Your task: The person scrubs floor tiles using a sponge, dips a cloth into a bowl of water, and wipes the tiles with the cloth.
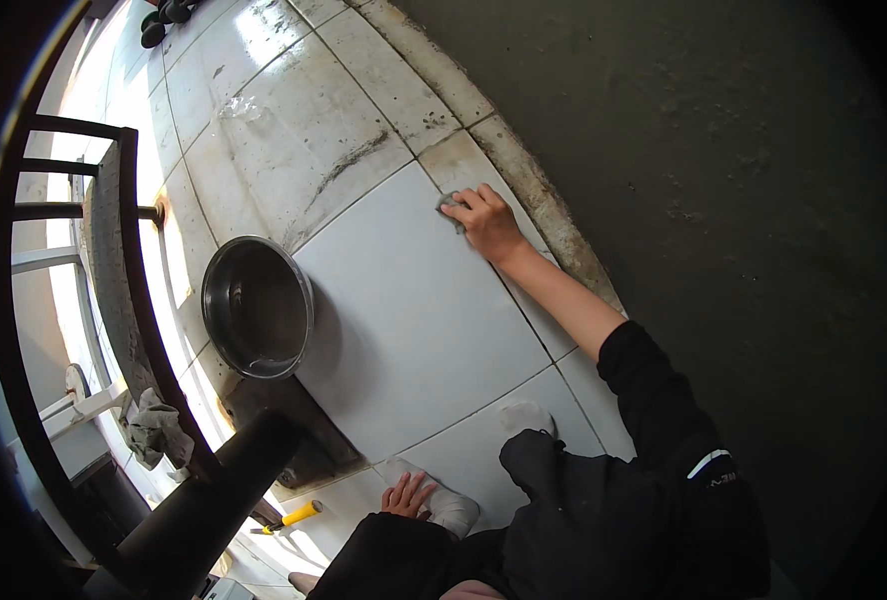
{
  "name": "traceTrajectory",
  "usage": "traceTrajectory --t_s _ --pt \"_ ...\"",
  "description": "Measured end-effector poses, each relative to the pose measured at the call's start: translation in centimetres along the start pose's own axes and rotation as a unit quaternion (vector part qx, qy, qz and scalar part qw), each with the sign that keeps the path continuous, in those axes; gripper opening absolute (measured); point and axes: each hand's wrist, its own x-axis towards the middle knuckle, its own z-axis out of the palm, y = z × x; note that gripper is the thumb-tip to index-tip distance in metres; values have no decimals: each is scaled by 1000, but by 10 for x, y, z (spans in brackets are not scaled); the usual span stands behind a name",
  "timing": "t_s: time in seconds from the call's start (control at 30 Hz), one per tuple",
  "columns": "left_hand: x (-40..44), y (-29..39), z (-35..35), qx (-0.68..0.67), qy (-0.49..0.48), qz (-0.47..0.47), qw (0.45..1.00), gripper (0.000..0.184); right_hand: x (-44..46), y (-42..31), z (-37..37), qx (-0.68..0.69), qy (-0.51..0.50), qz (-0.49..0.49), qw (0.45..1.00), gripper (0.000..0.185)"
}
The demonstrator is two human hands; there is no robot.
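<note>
My right hand (491, 222) is closed on a small grey cloth (451, 208) pressed to the top right corner of a white floor tile (424, 310). My left hand (407, 496) rests low in the view with its fingers spread, touching a white sock or shoe (451, 508) and holding nothing. A round metal basin (258, 307) with dark water stands at the left edge of the white tile.
Dirty tiles (304, 130) lie beyond. A dark metal frame (129, 260) with a crumpled rag (156, 432) and a thick black post (229, 485) stand at the left. A yellow-handled tool (301, 513) lies near the post. Grey wet-looking ground (734, 200) stretches along the right.
</note>
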Motion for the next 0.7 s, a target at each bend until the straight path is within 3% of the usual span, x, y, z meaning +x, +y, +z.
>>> traceTrajectory --t_s 0.13,0.23,0.37,0.43,0.57,0.7 --pt "3 3 -4 10 -13 -5 1000 80 59 12 31 -17 -24 72 997 15" --pt "3 3 -5 16 -7 -4 1000 80 61 19 24 66 -45 119 990 23" --pt "0 5 -1 -1 5 -12 1000 80 -6 12 -53 119 -12 89 989 38" --pt "1 3 1 -5 8 -12 1000 79 -59 8 -96 108 -45 102 988 40" --pt "4 4 -3 -1 10 -3 1000 75 -155 3 -152 50 -110 82 989 35" --pt "6 2 -7 3 2 6 1000 73 -167 9 -148 35 -99 48 993 26"
